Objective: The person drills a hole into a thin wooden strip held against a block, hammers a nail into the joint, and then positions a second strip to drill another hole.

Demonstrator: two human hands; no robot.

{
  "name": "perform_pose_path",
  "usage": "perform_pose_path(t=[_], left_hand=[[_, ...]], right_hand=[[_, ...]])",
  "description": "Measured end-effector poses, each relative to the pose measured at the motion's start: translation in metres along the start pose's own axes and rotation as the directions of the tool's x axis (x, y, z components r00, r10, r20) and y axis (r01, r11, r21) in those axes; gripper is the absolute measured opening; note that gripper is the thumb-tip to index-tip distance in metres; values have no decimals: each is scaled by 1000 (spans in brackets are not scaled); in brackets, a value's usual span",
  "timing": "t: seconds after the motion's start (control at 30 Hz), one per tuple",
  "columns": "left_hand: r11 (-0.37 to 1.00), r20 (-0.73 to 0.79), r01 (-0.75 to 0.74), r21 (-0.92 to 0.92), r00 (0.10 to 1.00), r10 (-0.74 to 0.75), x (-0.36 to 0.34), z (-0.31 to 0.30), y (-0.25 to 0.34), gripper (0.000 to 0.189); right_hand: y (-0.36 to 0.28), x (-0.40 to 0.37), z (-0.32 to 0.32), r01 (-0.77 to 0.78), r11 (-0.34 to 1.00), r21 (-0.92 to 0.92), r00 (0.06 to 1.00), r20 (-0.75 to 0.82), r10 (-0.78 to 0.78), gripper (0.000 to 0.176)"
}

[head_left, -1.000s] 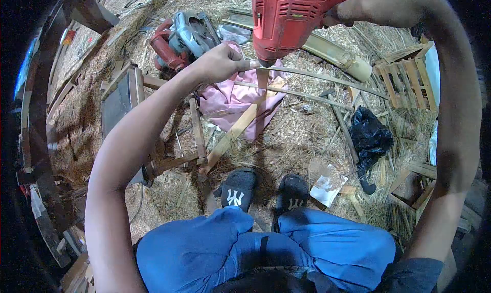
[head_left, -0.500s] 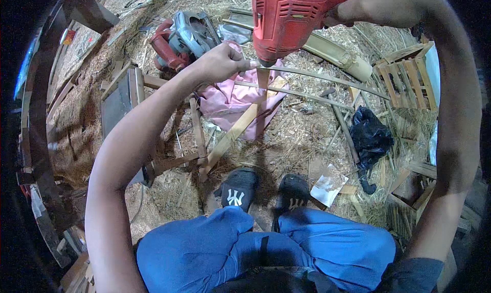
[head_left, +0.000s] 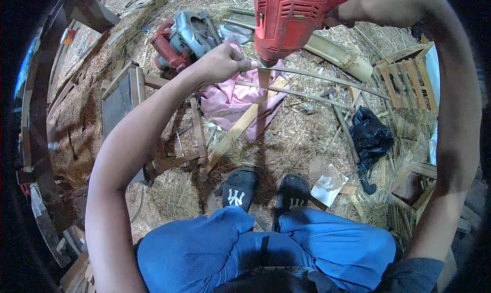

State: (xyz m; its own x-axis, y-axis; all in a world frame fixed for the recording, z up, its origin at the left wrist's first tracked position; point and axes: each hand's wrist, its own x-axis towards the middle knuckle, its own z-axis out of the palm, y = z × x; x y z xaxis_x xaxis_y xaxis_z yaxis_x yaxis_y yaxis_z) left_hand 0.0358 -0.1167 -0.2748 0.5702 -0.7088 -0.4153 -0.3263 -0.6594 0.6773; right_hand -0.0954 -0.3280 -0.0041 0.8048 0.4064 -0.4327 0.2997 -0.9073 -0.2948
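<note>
A red power drill points downward at the top of the view, and my right hand is closed around its handle. The drill's nose meets the near end of a thin wooden strip that runs off to the right. My left hand pinches at that end, its fingertips touching the strip beside the drill's tip. Below lies a second thin strip. An upright wooden piece shows under the drill, above a pink cloth on the ground.
A circular saw lies behind my left hand. Wooden crates and a black plastic bag are at the right. A dark-panelled wooden frame stands at the left. A light board slants above my slippers.
The drill has shifted very slightly to the right. Both hands keep nearly the same place and hold.
</note>
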Motion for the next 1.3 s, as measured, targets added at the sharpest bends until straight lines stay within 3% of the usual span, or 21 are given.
perform_pose_path(t=[0.23, 0.3, 0.37, 0.47, 0.53, 0.57, 0.63, 0.67, 0.73, 0.77, 0.83, 0.93, 1.07, 1.13, 1.27, 1.3], left_hand=[[998, 6, -65, -2, 998, 65, 1, -1, -1, 67], [997, 63, 5, 73, 998, -9, 2, -3, 0, 48], [998, 59, -1, 70, 998, -3, 3, -3, -1, 48], [999, 40, -23, 33, 999, 22, 0, -1, 2, 56], [999, 22, -38, -1, 999, 38, 1, 0, -1, 66], [998, 9, -56, -7, 998, 56, 3, 2, -4, 66], [997, -5, -74, -13, 997, 74, 3, 3, -6, 66], [997, -18, -73, -17, 997, 73, 3, 4, -7, 65], [997, -30, -73, -20, 997, 72, 2, 4, -5, 65], [998, -26, -64, -11, 998, 63, 1, 3, -4, 65], [998, -21, -55, 0, 998, 55, 1, 3, -3, 64], [999, 3, -47, -26, 999, 47, 1, 2, -3, 64], [999, 10, -3, -41, 1000, 3, -3, 1, 4, 64], [999, 14, 12, -37, 1000, -11, -5, 1, 6, 64], [999, -5, 0, -41, 1000, 0, -7, 2, 7, 63], [999, -11, -17, -44, 1000, 16, -6, 3, 5, 63]], right_hand=[[4, 3, 1, 4, 1000, 26, 1000, -4, -3, 49], [8, 3, 3, 34, 999, 21, 999, -19, -33, 49], [8, 3, 3, 63, 998, 16, 997, -35, -62, 49], [6, 8, -8, 6, 999, 42, 1000, 19, -7, 50], [8, 17, -23, -106, 975, 194, 971, 231, 59, 51], [8, 13, -16, -105, 975, 194, 971, 232, 58, 51], [1, 4, 7, 16, 1000, -4, 996, -82, -16, 52], [-2, 7, 4, 16, 1000, -4, 997, -81, -17, 52], [-18, 21, -7, -325, 946, 14, 944, 72, 323, 53], [-12, 17, -6, -325, 945, 15, 943, 72, 324, 53], [2, 6, -1, 3, 1000, 7, 1000, 13, -3, 53], [12, 8, 0, 69, 996, 48, 997, 21, -70, 52], [4, 2, 8, 68, 997, -35, 990, -123, -72, 51], [10, 8, 0, 54, 997, 48, 998, 15, -54, 51], [3, 6, -2, 40, 999, 17, 998, -47, -39, 52], [4, 14, -16, -26, 990, 138, 995, 97, 12, 53]])
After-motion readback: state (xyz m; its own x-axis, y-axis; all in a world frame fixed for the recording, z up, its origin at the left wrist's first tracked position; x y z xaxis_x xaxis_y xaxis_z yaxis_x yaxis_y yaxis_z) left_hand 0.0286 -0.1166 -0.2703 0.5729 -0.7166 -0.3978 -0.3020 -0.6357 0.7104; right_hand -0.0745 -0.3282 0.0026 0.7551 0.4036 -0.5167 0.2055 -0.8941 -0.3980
